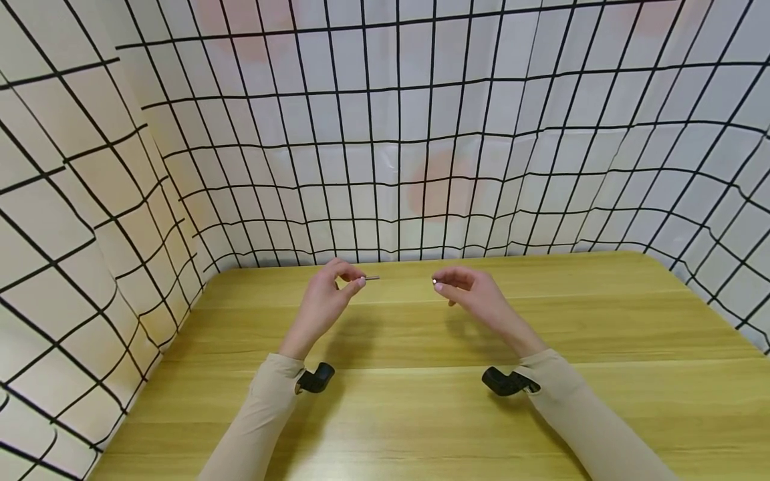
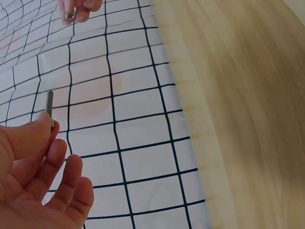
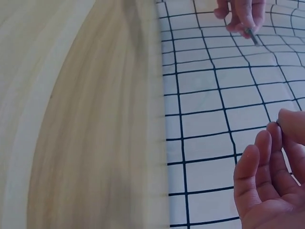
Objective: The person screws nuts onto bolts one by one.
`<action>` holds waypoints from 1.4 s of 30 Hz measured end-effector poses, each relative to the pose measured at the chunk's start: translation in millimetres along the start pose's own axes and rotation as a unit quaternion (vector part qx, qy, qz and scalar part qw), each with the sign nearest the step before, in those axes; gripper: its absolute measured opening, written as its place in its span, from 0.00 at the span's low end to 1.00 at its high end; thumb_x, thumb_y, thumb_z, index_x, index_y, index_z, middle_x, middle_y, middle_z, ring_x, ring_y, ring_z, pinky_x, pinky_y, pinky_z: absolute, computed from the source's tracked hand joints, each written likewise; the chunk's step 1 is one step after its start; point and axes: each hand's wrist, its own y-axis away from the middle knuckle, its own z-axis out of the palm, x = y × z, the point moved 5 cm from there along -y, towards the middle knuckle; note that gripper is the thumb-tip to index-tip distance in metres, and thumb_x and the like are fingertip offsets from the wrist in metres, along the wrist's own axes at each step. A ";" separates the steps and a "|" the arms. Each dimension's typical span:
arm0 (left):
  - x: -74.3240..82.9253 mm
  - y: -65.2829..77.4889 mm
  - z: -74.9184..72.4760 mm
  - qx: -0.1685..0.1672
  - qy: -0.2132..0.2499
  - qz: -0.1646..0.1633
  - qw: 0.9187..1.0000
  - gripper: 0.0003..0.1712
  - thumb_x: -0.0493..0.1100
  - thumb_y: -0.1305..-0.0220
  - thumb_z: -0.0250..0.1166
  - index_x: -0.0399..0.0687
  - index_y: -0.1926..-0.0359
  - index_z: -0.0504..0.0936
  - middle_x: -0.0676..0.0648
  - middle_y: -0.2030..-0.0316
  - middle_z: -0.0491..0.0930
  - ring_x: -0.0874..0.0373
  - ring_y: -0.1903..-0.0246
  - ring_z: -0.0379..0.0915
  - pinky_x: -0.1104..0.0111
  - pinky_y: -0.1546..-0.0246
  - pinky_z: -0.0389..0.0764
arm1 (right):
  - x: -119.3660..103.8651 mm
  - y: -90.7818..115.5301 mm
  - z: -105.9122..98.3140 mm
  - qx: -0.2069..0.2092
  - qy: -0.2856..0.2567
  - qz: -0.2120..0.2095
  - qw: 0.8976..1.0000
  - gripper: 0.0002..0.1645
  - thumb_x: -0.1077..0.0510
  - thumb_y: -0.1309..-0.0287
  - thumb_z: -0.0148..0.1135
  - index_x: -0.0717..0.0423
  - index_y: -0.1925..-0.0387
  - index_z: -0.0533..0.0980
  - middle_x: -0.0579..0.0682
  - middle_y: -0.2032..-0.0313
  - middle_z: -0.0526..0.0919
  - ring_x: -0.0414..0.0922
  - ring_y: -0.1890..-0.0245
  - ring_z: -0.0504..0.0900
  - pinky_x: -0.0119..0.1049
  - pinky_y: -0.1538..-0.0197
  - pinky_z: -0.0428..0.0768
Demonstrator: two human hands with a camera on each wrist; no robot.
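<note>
My left grip (image 1: 325, 294) pinches a slim metal rod (image 1: 372, 278), and my right grip (image 1: 478, 294) pinches a small metal nut-like piece (image 2: 70, 15), its hole showing in the left wrist view. The rod juts from my left pinch, its long axis running sideways, close to level in the head view, free end towards my right grip. There the nut-like piece sits roughly in line beyond that end, with a gap between. Both are held above the bench (image 1: 391, 414).
</note>
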 end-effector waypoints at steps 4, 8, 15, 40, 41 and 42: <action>2.9 -0.1 -0.1 0.001 -0.002 0.004 1.000 0.03 0.42 0.32 0.65 0.50 0.60 0.84 0.53 0.62 0.76 0.57 0.64 0.69 0.62 0.67 0.69 | -5.2 0.7 -0.7 0.013 -0.010 -0.012 1.000 0.15 0.55 0.35 0.64 0.59 0.51 0.79 0.54 0.55 0.83 0.48 0.58 0.80 0.49 0.56 0.80; 6.9 0.1 -0.3 0.004 0.000 0.009 1.000 0.03 0.42 0.32 0.65 0.49 0.60 0.84 0.53 0.62 0.76 0.58 0.63 0.69 0.62 0.67 0.69 | -8.9 0.9 -0.5 0.024 -0.017 -0.022 0.999 0.15 0.55 0.34 0.64 0.60 0.51 0.79 0.54 0.55 0.82 0.47 0.58 0.80 0.46 0.57 0.80; 12.6 1.1 0.2 0.013 0.005 0.013 1.000 0.04 0.41 0.33 0.66 0.47 0.60 0.84 0.53 0.62 0.76 0.58 0.62 0.69 0.62 0.68 0.69 | -16.5 0.4 2.8 0.033 -0.025 -0.030 0.999 0.15 0.56 0.35 0.64 0.60 0.50 0.79 0.54 0.54 0.82 0.47 0.57 0.80 0.43 0.58 0.80; 24.0 -2.0 2.0 0.030 0.006 0.038 0.999 0.02 0.40 0.34 0.66 0.48 0.62 0.84 0.53 0.63 0.77 0.56 0.60 0.71 0.62 0.66 0.69 | -34.4 -4.7 15.5 0.035 -0.061 -0.051 0.996 0.15 0.58 0.35 0.64 0.63 0.51 0.78 0.54 0.55 0.83 0.47 0.57 0.81 0.42 0.59 0.80; 24.3 -2.0 1.8 0.031 0.007 0.037 0.999 0.02 0.40 0.34 0.66 0.48 0.62 0.84 0.53 0.63 0.77 0.56 0.60 0.71 0.63 0.66 0.69 | -35.2 -4.8 16.0 0.034 -0.061 -0.054 0.996 0.15 0.58 0.35 0.64 0.63 0.51 0.78 0.54 0.55 0.83 0.46 0.58 0.81 0.42 0.59 0.80; 24.5 -1.9 1.6 0.032 0.008 0.037 0.999 0.02 0.40 0.34 0.66 0.48 0.62 0.84 0.53 0.63 0.77 0.56 0.60 0.71 0.63 0.66 0.69 | -35.8 -5.0 16.4 0.034 -0.060 -0.056 0.996 0.14 0.58 0.35 0.64 0.62 0.51 0.78 0.54 0.55 0.83 0.46 0.58 0.81 0.42 0.59 0.80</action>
